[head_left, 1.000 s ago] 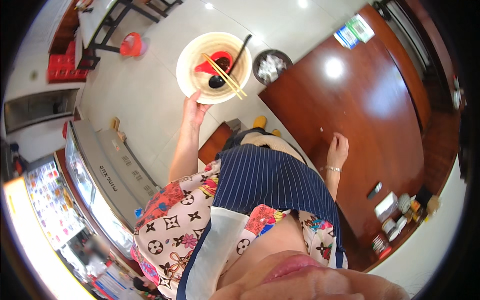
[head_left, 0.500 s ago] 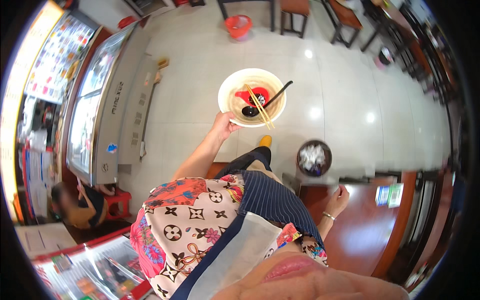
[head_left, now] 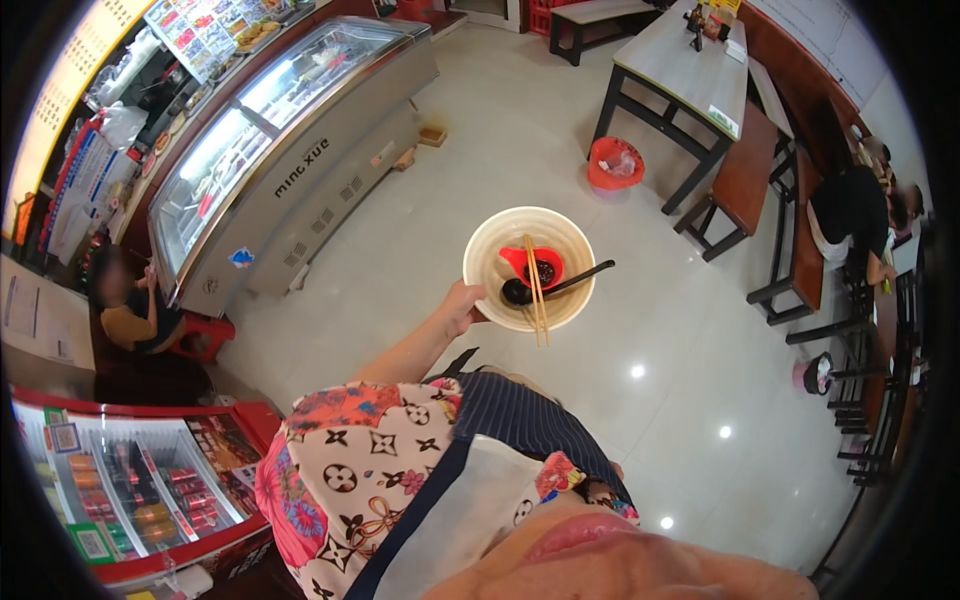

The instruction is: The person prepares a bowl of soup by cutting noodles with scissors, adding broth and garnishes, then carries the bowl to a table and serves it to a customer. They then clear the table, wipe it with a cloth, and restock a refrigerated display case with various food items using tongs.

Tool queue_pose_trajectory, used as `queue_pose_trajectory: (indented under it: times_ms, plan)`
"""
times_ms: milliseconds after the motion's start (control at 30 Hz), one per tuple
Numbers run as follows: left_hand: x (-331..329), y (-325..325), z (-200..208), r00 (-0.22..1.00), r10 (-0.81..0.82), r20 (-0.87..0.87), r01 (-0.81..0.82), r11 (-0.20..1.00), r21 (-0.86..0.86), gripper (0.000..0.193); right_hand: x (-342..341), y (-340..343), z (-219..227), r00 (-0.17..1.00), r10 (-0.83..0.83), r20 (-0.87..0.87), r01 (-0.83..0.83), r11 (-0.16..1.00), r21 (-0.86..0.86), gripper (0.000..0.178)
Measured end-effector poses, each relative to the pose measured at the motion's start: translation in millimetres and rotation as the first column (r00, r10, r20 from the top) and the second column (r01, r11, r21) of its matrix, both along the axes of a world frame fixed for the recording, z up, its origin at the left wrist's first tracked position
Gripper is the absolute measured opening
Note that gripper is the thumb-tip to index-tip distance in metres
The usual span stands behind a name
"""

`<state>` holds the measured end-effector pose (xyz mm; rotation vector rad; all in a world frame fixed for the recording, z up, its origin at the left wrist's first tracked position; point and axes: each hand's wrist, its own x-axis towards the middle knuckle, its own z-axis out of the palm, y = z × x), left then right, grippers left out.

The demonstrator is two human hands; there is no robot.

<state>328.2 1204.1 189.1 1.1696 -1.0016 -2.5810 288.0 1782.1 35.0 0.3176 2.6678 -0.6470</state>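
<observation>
My left hand [head_left: 463,308] grips the near left rim of a large cream bowl [head_left: 488,250], held out in front of me. Inside it sits a small red sauce dish [head_left: 515,257] with dark contents. A black long-handled spoon [head_left: 517,293] lies beside the dish, its handle sticking out past the right rim. Across the dish and over the bowl's near rim rests a pair of wooden chopsticks [head_left: 537,310]. My right hand does not show; my body covers that side.
To the left runs a long glass-topped display counter [head_left: 330,175], with a seated person [head_left: 135,305] at its near end. A drinks fridge [head_left: 150,480] stands at lower left. Ahead right are a red bin [head_left: 615,165], a table [head_left: 680,75], benches [head_left: 735,170] and other people [head_left: 850,215].
My view has turned and moved forward, bringing the table and benches closer. The bowl stays in my left hand. My right hand, the desk and the round bin near it have left the picture.
</observation>
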Motion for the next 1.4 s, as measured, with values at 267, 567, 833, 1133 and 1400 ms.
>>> queue_pose_trajectory:
  times_ms: [267,567,833,1133,1400]
  plan:
    - [20,-28,-32,0.931,0.364,-0.037,-0.363,0.931,0.029,0.056,-84,29,-21,0.807,0.448,0.384,-0.561,0.784,0.265,0.016]
    - [87,-45,-8,0.738,0.674,0.042,-0.671,0.739,-0.065,0.056,-390,-187,-39,0.732,0.669,0.128,-0.669,0.673,0.316,0.020]
    - [89,-37,-25,0.581,0.810,-0.075,-0.808,0.564,-0.169,0.048,-444,-482,22,0.516,0.767,-0.382,-0.856,0.481,-0.192,0.020]
    - [49,-61,-6,0.578,0.814,-0.053,-0.815,0.574,-0.078,0.051,-434,-360,-30,0.350,0.937,-0.003,-0.929,0.347,-0.129,0.019]
    - [-2,-115,13,0.494,0.859,-0.136,-0.868,0.477,-0.142,0.053,-523,-360,-54,0.119,0.949,0.290,-0.925,0.000,0.379,0.017]
